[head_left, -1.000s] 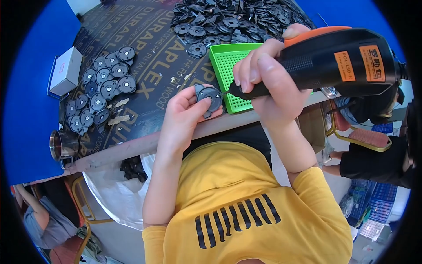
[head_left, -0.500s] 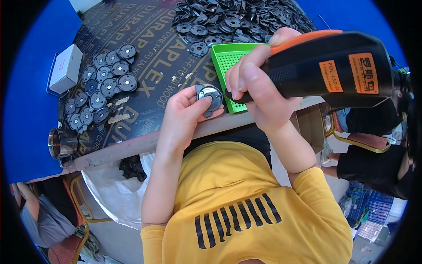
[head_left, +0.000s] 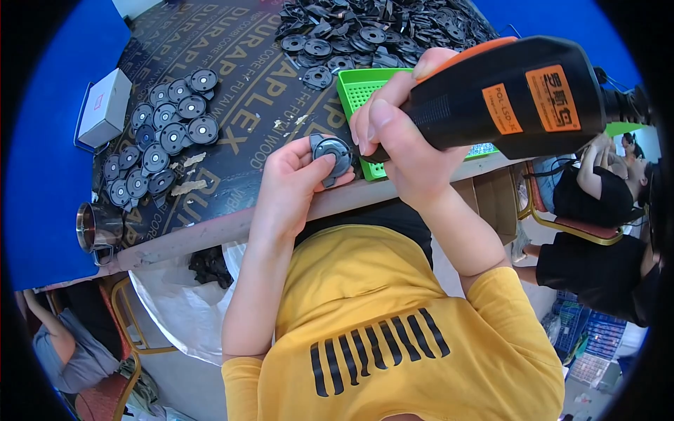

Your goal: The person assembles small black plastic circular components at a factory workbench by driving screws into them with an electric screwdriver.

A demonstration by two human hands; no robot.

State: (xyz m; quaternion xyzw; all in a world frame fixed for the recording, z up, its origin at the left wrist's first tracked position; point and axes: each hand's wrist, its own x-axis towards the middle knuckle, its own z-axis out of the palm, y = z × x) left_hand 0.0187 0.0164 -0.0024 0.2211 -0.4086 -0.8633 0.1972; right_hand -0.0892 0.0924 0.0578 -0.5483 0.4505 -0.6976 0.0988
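Observation:
Near the table's front edge, my left hand (head_left: 293, 178) is closed round a round black plastic part (head_left: 340, 149), its thumb lying across the disc face. My right hand (head_left: 401, 133) grips a black and orange electric screwdriver (head_left: 456, 98), held almost level. The tool's narrow nose points left at the rim of the part. Whether the bit touches a screw there is too small to tell. Behind my right hand lies a green perforated tray (head_left: 354, 88), partly hidden by the hand and the tool.
Similar round black parts (head_left: 165, 116) lie grouped on the table's left. A large heap of black parts (head_left: 379, 35) covers the back. A white box (head_left: 105, 109) and a metal cup (head_left: 98, 226) stand far left. A white sack (head_left: 186, 309) hangs below the edge. Other people sit left and right.
My right hand and the screwdriver have shifted a little left, and the tool's rear end has swung slightly. My left hand keeps the round part in nearly the same place.

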